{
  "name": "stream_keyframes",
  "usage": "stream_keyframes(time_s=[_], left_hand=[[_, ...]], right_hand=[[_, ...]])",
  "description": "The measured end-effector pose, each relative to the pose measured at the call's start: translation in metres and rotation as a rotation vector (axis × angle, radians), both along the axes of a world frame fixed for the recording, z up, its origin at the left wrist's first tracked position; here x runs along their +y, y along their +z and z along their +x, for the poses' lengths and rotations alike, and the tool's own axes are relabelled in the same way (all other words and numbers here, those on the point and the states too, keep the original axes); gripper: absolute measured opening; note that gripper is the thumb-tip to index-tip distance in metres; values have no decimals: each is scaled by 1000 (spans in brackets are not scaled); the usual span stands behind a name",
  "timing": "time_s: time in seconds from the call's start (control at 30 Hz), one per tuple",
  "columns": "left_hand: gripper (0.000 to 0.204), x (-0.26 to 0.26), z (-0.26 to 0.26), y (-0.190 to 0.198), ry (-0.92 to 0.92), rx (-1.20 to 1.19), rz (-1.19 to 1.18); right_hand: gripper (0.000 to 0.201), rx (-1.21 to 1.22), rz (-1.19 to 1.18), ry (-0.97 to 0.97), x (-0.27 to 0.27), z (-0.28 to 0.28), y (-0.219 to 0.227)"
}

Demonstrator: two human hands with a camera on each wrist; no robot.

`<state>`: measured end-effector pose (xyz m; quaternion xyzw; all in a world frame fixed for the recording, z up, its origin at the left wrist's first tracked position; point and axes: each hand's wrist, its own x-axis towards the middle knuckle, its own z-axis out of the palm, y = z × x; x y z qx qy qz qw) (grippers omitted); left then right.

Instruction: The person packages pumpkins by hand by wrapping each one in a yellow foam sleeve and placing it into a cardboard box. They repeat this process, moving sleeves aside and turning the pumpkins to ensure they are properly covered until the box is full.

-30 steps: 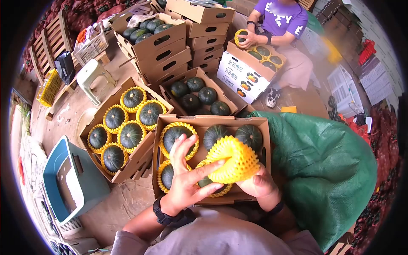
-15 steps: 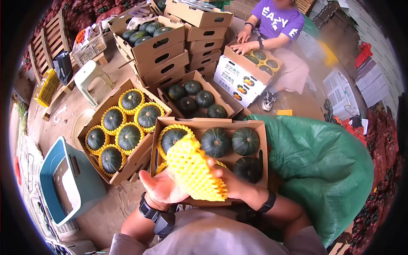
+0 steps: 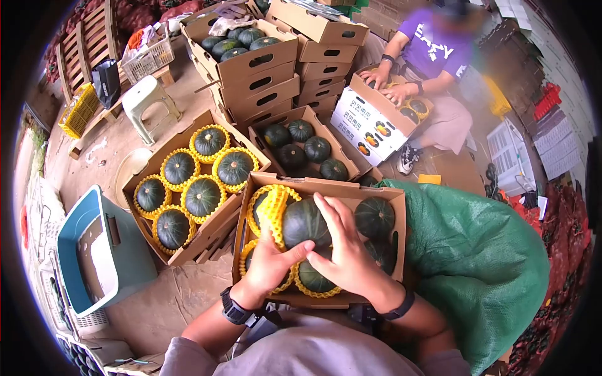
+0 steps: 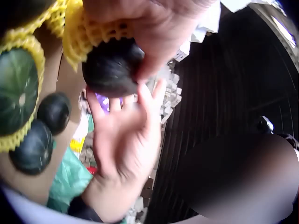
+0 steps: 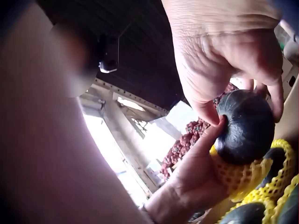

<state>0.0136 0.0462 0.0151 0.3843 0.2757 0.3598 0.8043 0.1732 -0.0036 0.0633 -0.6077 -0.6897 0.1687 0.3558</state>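
Observation:
Between both hands is a dark green pumpkin, over the front cardboard box. A yellow foam net sleeve covers its left side. My left hand grips the sleeve and pumpkin, its thumb on the bare skin in the left wrist view. The right hand holds the pumpkin from the other side; in the right wrist view, thumb and fingers of this hand curve round it. Below lie netted pumpkins at the left and front middle, and bare ones at the right.
A box of netted pumpkins stands at the left, another with bare pumpkins behind. Stacked cartons rise beyond. A green sack lies right, a blue tub left. A person in purple sits packing a white carton.
The net sleeve, handled empty earlier, now sits over one side of a pumpkin. That pumpkin has come up from the box's back middle. Across the way, the other person's hands have moved onto their carton.

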Motion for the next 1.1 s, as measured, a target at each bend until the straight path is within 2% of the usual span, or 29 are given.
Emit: stream_keyframes(time_s=[0.07,0.1,0.13,0.2,0.23,0.33,0.4,0.43,0.47,0.53,0.57,0.6,0.63,0.77,0.8,0.87,0.9,0.93,1.03,1.1], left_hand=[[80,6,-11,7,67,-52,71],[73,3,-17,12,-3,-252,-42],[74,-4,-22,14,-27,-367,-143],[75,-17,-40,-9,-188,-418,-356],[74,-20,-43,-13,-216,-389,-384],[73,-27,-47,-13,-226,-333,-403],[74,-21,-46,9,-147,-335,-307],[76,-20,-39,18,-99,-245,-271],[85,-16,-35,18,-90,-161,-285],[84,-14,-17,14,49,-63,-179],[86,-12,-10,12,118,-27,-127],[88,-10,-4,10,186,9,-76],[89,-9,0,10,255,47,-26],[97,-12,10,11,340,154,218],[97,-14,12,9,337,166,260],[98,-16,14,5,333,188,346],[96,-18,15,3,322,201,392],[94,-19,15,4,331,167,325],[84,-13,19,14,380,33,119],[79,-10,14,0,365,-61,7]], right_hand=[[68,731,-198,66,-19,11,-1],[53,1125,-317,-32,-27,20,-4],[47,1238,-343,-87,-27,16,-14],[41,1583,-694,62,-32,-1,-46],[37,1877,-702,466,-25,-13,-56],[27,1884,-744,473,-21,0,-50],[25,1714,-610,352,-15,15,-36],[20,1579,-497,270,-13,22,-37],[18,938,-204,-47,-8,20,-35],[22,194,264,-231,-1,18,-22],[24,72,438,-292,3,12,-21],[24,-3,478,-301,3,10,-27],[25,18,421,-313,-1,8,-29],[33,115,293,-283,-2,2,-25],[39,129,171,-286,-8,-3,-19],[42,320,123,-197,-5,-7,-30],[46,813,-32,-149,-5,-13,-31],[48,982,-100,-122,-5,-11,-33],[53,802,17,-33,-10,-10,-33],[62,762,25,25,-16,-8,-38]])
